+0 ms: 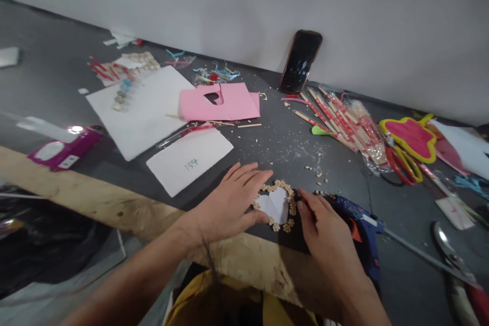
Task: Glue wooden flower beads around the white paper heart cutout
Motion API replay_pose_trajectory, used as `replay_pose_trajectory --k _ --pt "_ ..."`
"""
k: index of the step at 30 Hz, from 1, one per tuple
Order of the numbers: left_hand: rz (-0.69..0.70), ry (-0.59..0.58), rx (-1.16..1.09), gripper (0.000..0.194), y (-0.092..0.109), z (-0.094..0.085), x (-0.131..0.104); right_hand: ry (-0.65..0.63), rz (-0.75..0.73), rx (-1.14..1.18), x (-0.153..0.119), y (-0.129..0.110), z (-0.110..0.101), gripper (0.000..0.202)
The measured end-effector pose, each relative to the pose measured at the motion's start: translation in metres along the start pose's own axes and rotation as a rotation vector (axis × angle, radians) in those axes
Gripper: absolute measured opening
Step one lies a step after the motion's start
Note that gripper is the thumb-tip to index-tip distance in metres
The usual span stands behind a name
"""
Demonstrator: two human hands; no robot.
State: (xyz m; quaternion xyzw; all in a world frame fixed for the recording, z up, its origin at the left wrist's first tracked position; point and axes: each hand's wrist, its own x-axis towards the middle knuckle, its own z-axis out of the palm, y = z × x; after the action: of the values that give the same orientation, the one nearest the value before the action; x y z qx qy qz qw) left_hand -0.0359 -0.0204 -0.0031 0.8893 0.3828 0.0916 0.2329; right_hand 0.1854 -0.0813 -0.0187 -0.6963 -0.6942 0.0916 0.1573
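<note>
A heart-shaped piece of white folded paper [276, 206] lies on the dark table, edged with a ring of small pale wooden pieces [282, 184] set in flower-like clusters. My left hand [237, 201] is open at the left side of this ring, its fingers stretched out above and its thumb at the lower edge. On the right side, my right hand [324, 224] has its fingers curled together by the ring's edge; whatever they may hold is hidden. A blue glue gun [362, 219] lies just beyond my right hand, partly covered by it.
Behind are a white sheet marked 154 [191, 160], pink cut-out paper [237, 104] and a leaning phone [301, 61]. Wrapped chopsticks [336, 117], scissors [405, 165] and pliers-like cutters [449, 247] lie right. A purple device [66, 150] stands left. Wooden crumbs are scattered mid-table.
</note>
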Motion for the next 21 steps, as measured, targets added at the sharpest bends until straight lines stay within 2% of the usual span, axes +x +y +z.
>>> replay_pose_trajectory --k 2,7,15,21 --pt "0.016 -0.03 0.005 0.079 0.002 0.002 -0.003 -0.031 0.007 -0.029 0.002 -0.002 -0.001 0.036" --pt "0.01 -0.028 -0.039 0.082 0.004 0.008 -0.004 -0.066 0.014 -0.048 0.007 -0.007 -0.001 0.033" --pt "0.008 0.03 -0.056 0.074 0.004 0.012 -0.004 -0.115 0.017 -0.064 0.009 -0.012 -0.004 0.032" --pt "-0.017 0.005 -0.049 0.069 0.007 0.01 -0.004 -0.142 0.029 -0.069 0.008 -0.012 -0.004 0.033"
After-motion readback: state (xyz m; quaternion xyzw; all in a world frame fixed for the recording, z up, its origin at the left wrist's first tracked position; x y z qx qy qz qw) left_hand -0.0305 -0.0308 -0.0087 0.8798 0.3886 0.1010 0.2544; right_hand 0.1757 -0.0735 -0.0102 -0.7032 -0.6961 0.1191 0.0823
